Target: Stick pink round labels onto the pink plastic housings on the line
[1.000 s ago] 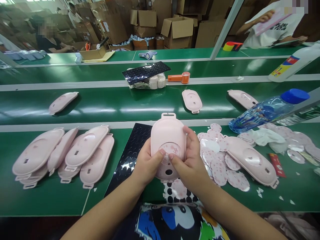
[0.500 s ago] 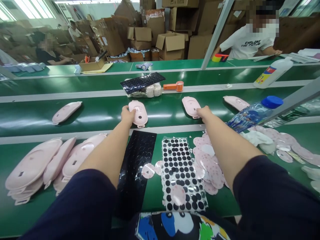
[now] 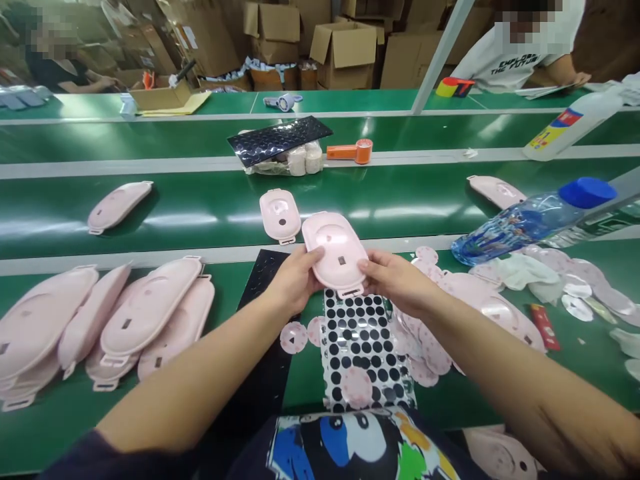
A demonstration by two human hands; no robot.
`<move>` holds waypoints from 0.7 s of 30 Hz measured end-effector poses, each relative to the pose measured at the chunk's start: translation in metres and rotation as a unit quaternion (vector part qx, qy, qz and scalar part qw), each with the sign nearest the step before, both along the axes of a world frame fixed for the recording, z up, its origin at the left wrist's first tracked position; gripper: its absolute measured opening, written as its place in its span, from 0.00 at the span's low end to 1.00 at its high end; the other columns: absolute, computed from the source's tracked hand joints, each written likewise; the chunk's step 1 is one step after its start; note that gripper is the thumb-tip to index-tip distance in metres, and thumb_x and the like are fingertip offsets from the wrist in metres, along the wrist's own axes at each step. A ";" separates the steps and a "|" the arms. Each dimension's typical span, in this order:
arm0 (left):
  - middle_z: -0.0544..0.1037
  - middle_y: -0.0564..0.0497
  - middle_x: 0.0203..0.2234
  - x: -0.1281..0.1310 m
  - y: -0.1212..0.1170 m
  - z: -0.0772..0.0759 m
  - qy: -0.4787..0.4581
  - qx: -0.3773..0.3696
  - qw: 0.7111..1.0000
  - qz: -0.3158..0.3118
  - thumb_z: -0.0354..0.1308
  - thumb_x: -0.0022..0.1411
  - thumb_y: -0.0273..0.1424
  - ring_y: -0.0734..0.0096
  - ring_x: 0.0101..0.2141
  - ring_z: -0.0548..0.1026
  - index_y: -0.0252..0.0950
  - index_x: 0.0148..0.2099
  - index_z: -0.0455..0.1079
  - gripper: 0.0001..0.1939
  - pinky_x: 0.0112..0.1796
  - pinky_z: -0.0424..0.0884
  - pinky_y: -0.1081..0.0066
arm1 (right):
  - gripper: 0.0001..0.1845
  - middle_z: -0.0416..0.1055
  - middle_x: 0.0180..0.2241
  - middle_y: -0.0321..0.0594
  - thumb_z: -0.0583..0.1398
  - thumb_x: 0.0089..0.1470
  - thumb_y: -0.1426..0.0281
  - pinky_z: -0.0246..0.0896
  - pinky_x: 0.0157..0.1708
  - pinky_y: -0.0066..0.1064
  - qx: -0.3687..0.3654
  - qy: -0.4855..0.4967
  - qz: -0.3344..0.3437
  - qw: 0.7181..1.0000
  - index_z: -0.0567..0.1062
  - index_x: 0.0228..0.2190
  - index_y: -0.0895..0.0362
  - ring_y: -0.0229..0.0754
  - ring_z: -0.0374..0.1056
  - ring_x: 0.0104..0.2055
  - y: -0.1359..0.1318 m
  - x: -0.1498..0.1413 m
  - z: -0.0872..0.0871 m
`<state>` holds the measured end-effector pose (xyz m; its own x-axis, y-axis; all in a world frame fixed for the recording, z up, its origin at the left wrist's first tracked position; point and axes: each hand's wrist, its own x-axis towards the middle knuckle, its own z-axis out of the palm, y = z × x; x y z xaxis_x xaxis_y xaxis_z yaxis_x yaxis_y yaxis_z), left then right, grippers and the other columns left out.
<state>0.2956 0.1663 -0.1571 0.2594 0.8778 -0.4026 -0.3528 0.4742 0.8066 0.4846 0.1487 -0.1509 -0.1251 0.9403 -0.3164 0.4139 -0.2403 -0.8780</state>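
Note:
A pale pink oval plastic cover [image 3: 336, 250], with a small dark square mark and a slotted tab at its near end, is raised between my hands. My left hand [image 3: 295, 280] grips its left edge, thumb on top. At its right edge, the thumb and fingers of my right hand [image 3: 393, 277] close on it. Just beyond lies a second pink cover [image 3: 280, 210] bearing a black round dot, on the green belt [image 3: 200, 207]. Below the held cover is a sheet of black round stickers [image 3: 357, 333], beside a black sheet [image 3: 263, 373] partly hidden by my left arm.
Pink covers [image 3: 150, 310] are piled at left. Round pink backing papers [image 3: 430, 347] lie by my right forearm. A blue-capped bottle [image 3: 525, 223], a white bottle [image 3: 570, 123] and an orange handheld fan [image 3: 350, 153] stand or lie farther off. Two people sit across the line.
My left hand has let go of the dotted cover on the belt. Both hands have come together nearer me and now hold another pink cover. The view has tilted down.

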 end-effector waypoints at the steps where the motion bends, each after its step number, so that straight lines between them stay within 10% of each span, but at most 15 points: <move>1: 0.78 0.43 0.43 -0.001 -0.007 -0.002 -0.001 0.011 0.999 0.047 0.60 0.56 0.36 0.54 0.41 0.77 0.36 0.48 0.69 0.17 0.40 0.75 0.56 | 0.17 0.72 0.34 0.42 0.52 0.62 0.61 0.69 0.36 0.37 0.017 -0.031 0.015 0.999 0.69 0.47 0.57 0.39 0.69 0.32 -0.008 0.000 -0.003; 8: 0.78 0.49 0.40 -0.022 -0.020 -0.005 0.008 0.040 0.982 0.185 0.58 0.58 0.31 0.65 0.40 0.77 0.37 0.46 0.68 0.13 0.42 0.74 0.66 | 0.09 0.69 0.41 0.45 0.56 0.56 0.73 0.59 0.48 0.43 0.126 -0.230 0.189 0.946 0.75 0.37 0.55 0.49 0.65 0.46 -0.024 -0.014 -0.032; 21: 0.78 0.48 0.43 -0.032 -0.035 0.005 -0.028 0.046 0.977 0.204 0.58 0.59 0.31 0.65 0.41 0.77 0.37 0.51 0.69 0.17 0.37 0.75 0.71 | 0.04 0.69 0.33 0.44 0.58 0.43 0.77 0.58 0.28 0.31 0.107 -0.349 0.259 0.894 0.69 0.26 0.57 0.43 0.66 0.33 -0.001 -0.038 -0.023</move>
<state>0.2637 0.1315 -0.1522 -0.1009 0.9448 -0.3118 -0.5430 0.2103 0.8129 0.4465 0.1473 -0.1739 -0.4032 0.8619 -0.3076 0.8863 0.2841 -0.3658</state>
